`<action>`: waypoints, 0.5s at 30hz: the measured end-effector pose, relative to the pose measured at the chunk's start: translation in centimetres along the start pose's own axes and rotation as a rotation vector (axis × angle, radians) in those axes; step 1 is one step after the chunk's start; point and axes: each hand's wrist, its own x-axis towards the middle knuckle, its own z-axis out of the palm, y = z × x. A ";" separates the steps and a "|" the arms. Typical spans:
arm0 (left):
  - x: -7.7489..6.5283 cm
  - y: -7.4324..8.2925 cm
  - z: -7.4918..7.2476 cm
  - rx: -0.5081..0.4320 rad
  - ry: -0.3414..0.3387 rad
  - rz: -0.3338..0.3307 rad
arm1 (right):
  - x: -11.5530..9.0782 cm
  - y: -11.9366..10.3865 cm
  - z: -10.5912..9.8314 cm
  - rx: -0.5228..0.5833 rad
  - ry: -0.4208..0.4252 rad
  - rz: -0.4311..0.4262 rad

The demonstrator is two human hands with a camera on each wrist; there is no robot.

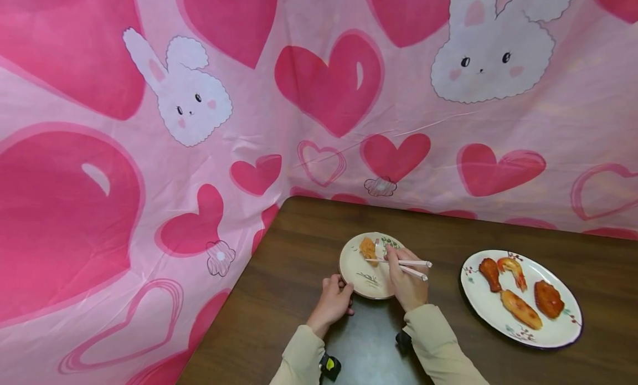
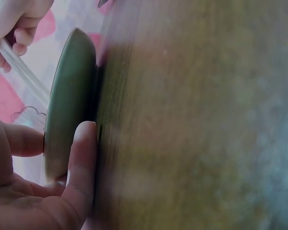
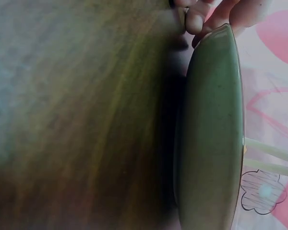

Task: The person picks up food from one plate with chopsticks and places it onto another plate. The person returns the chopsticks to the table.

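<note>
A small cream plate (image 1: 351, 271) with green leaf patterns lies on the table in the head view. My left hand (image 1: 333, 301) holds its near-left rim, with the thumb (image 2: 26, 140) at the rim and another finger (image 2: 81, 158) against the outer underside. My right hand (image 1: 411, 289) grips a pair of pale chopsticks (image 1: 416, 262) over the plate's right side. Their tips meet an orange-brown piece of food (image 1: 368, 247) at the back of the plate; whether they pinch it I cannot tell. The right wrist view shows the plate's green outer side (image 3: 211, 134), and the right hand is out of that view.
To the right stands a larger oval white plate (image 1: 478, 304) bearing a drumstick (image 1: 490, 273), a shrimp (image 1: 513, 271), a long golden piece (image 1: 520, 309) and a reddish-brown piece (image 1: 548, 299). A pink heart-and-rabbit cloth (image 1: 309, 119) hangs behind the brown wooden table (image 1: 269, 296).
</note>
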 end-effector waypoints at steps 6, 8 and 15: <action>0.0 0.1 0.1 0.004 -0.004 -0.007 | 0.4 0.2 0.4 -0.014 0.008 -0.032; 0.0 0.1 0.1 0.002 -0.005 -0.008 | 0.5 0.2 0.5 -0.015 0.008 -0.031; 0.0 0.1 0.1 0.012 -0.003 -0.007 | 0.5 0.5 0.5 -0.040 -0.003 0.054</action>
